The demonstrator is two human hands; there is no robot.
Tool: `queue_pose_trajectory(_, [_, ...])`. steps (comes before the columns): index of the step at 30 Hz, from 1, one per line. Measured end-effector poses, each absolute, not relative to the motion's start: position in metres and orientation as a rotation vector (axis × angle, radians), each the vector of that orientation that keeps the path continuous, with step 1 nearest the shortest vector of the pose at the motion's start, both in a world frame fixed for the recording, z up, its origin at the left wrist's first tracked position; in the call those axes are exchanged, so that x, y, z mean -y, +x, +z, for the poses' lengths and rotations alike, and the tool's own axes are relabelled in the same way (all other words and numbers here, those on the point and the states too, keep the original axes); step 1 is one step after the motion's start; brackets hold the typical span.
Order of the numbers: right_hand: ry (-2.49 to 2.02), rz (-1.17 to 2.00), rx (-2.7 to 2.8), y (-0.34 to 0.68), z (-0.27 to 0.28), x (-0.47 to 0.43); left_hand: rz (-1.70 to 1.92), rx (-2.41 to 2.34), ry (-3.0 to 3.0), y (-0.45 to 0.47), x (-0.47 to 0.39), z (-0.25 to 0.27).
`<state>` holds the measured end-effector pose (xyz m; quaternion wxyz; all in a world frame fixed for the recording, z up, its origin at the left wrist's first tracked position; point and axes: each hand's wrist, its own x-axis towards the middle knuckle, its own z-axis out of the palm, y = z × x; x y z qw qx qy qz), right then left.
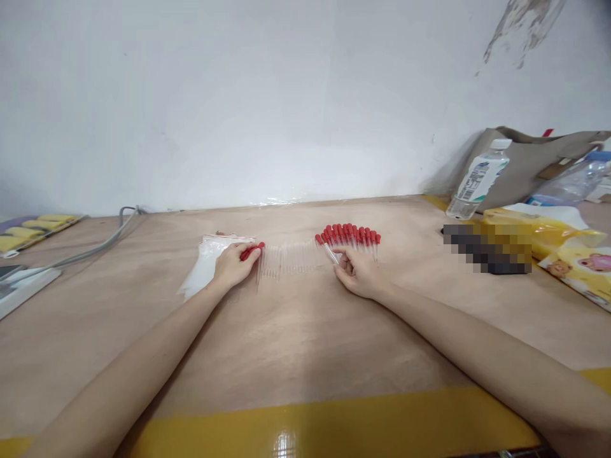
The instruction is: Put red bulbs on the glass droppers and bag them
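Note:
My left hand (pixel 233 266) is closed around small red rubber bulbs (pixel 252 252), partly hidden by its fingers. Beside it, clear glass dropper tubes (pixel 291 257) lie in a row across the middle of the table. My right hand (pixel 358 273) has its fingers curled, gripping a red-capped glass dropper (pixel 330 253) by the tube, with the bulb pointing away to the upper left. Just beyond that hand, several droppers with red bulbs (pixel 351 232) lie fanned out side by side, and the hand covers their lower ends.
Left of the tubes lie clear zip bags (pixel 205 261). A grey cable (pixel 100 245) crosses the left side. At the right stand a water bottle (pixel 480 181) and a grey bag (pixel 520 165), with yellow packages (pixel 529 226) in front. Yellow tape (pixel 334 426) runs along the near edge.

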<state>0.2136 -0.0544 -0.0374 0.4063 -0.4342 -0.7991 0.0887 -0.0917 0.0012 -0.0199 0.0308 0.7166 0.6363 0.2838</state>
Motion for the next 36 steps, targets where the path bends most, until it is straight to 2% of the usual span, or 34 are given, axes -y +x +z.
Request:
queue_pose_trajectory(11, [-1.077,0.206,2.031,0.215,-0.04,0.054,1.179,-1.868,2.206,-0.085,0.008,-0.001])
queue_pose_trajectory(18, [-1.082,0.196,2.047,0.214,-0.039,0.055,0.717,-1.69,2.643,-0.089,-0.004,0.018])
queue_pose_trajectory(21, [-1.083,0.198,2.039,0.215,-0.04,0.055,0.528,-1.658,2.65,-0.084,-0.013,0.018])
queue_pose_trajectory(26, [-1.049,0.193,2.048,0.215,-0.042,0.053,0.439,-1.823,2.504,-0.076,-0.02,0.014])
queue_pose_trajectory(29, [-1.041,0.174,2.062,0.215,-0.039,0.054,0.549,-1.86,2.576,-0.077,-0.014,0.016])
queue_pose_trajectory(31, [-1.043,0.158,2.065,0.214,-0.038,0.055,0.588,-1.69,2.71,-0.083,-0.006,0.018])
queue_pose_trajectory(33, [-1.042,0.149,2.066,0.214,-0.037,0.055,0.471,-1.38,2.831,-0.093,0.005,0.021])
queue_pose_trajectory(36, [-1.044,0.158,2.072,0.213,-0.037,0.055,0.302,-1.283,2.854,-0.108,0.02,0.02])
